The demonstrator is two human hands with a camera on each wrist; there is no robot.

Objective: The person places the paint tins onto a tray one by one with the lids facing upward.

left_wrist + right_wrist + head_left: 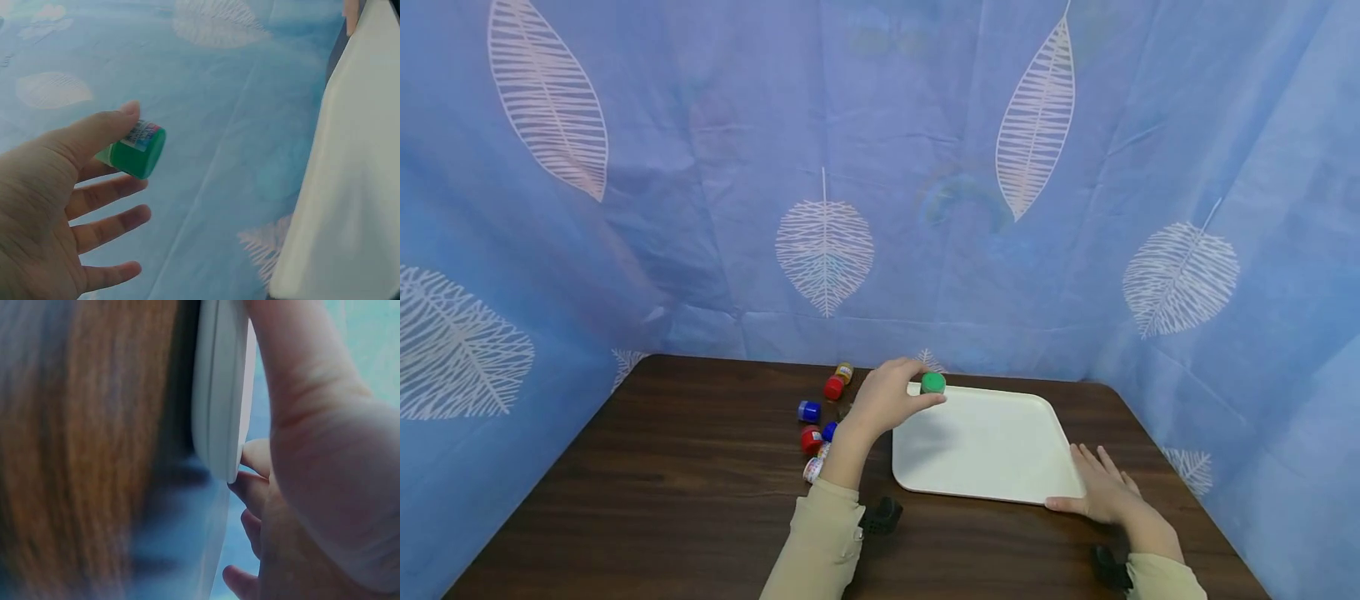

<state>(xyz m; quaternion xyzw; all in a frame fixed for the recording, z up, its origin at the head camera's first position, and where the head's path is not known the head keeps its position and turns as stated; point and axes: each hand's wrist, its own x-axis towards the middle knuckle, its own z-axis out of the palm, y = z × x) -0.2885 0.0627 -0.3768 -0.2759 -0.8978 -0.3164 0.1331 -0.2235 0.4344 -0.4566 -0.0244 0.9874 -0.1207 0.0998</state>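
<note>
My left hand pinches a small green jar between thumb and fingers, over the back left corner of a white tray. In the left wrist view, the jar is tipped on its side and has a printed label, while the lower fingers are spread away from it. At the tray's front right corner rests my right hand, its fingers extended along the right side and its thumb at the front edge. The right wrist view has the fingertips against the rim of the tray.
Left of the tray, several small jars lie loosely grouped, among them a blue jar, a red jar and a yellow one. My left forearm partly covers this group. Behind the dark wooden table hangs a blue leaf-patterned curtain.
</note>
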